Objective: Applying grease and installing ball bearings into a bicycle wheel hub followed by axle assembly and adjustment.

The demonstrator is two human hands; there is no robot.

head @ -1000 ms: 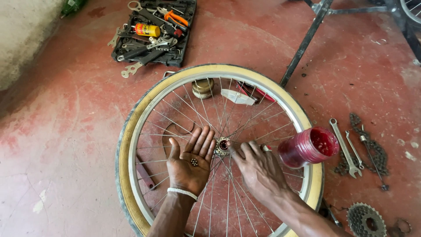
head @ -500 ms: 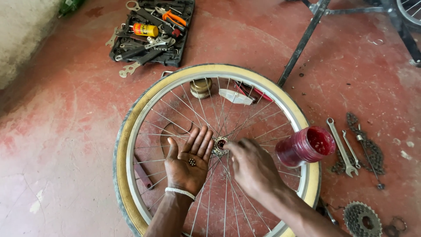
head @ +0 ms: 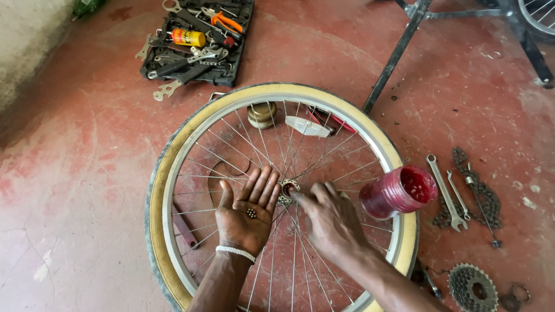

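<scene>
One bicycle wheel [head: 173, 173] with a cream tyre lies flat on the red floor. The left hand [head: 247, 211] rests palm up on the spokes, fingers spread flat, cupping a small cluster of bearing balls [head: 251, 212]; they are too small to count. The right hand [head: 329, 219] lies palm down just right of it, its forefinger tip pressed to the hub [head: 287, 189] at the wheel's centre, gripping nothing that shows. One open jar of red grease [head: 399, 192] lies tipped on the right rim. Right of the wheel lie two spanners [head: 446, 190] and one chain [head: 484, 193]; one sprocket cluster [head: 473, 286] sits nearer. One black tool tray [head: 240, 43] stands far left.
</scene>
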